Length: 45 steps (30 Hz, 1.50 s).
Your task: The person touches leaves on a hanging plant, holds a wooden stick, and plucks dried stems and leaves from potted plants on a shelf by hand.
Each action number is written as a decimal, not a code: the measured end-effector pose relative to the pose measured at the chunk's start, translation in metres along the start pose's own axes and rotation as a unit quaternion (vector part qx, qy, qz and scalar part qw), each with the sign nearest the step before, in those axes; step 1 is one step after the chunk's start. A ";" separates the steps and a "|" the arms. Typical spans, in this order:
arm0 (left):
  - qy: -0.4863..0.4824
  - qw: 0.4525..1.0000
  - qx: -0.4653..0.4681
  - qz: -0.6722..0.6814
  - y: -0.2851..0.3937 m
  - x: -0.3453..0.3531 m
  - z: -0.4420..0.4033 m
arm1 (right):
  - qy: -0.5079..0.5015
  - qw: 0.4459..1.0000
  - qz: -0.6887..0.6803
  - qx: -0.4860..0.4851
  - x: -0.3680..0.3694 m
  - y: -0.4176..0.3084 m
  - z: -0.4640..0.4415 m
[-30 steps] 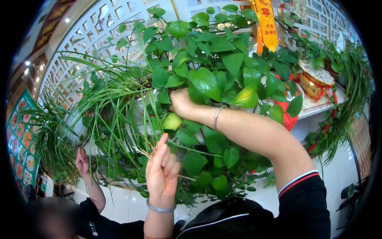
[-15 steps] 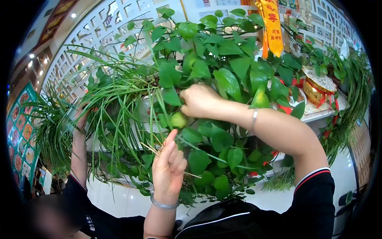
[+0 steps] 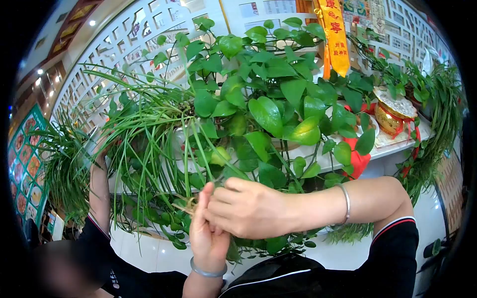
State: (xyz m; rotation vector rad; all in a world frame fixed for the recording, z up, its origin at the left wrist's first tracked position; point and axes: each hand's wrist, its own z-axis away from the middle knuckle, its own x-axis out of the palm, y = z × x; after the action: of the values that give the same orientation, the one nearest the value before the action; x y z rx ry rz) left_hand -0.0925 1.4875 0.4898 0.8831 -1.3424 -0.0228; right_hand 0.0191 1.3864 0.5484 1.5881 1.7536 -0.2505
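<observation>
Low in the middle, my left hand is closed around dried straw-coloured plant stems, which stick out on its left side. My right hand presses its bent fingers against the left palm; what is inside those fingers is hidden. Right behind both hands stands a broad-leaved green vine. A yellowed leaf shows just above my fingers. To the left, long thin leaves of a spider plant arch out and hang over a white shelf.
At the left, a co-worker's bare arm reaches up into the foliage. A gold pot with red ribbon stands on the shelf at right. A yellow banner hangs before the white lattice screen. More trailing plants fill the right end.
My right hand has come out of the vine, down to my left hand, and its fingers now meet the left palm. The vine leaves have shifted. The co-worker's arm stays in place.
</observation>
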 end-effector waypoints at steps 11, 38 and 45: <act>-0.035 0.993 -0.008 0.116 0.015 -0.003 0.014 | -0.268 0.882 -0.087 0.377 0.071 0.130 -0.017; -0.003 0.989 0.001 0.149 0.015 -0.010 0.010 | 0.191 0.702 -0.342 0.595 0.089 0.212 -0.038; -0.006 0.989 0.003 0.145 0.016 -0.011 0.012 | -0.046 0.777 -0.353 0.520 0.078 0.207 -0.048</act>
State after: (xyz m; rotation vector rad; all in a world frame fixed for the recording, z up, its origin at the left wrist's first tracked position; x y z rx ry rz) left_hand -0.1126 1.4972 0.4894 0.6873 -1.4717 0.2015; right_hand 0.1949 1.5195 0.6009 1.3781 2.1951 -1.9011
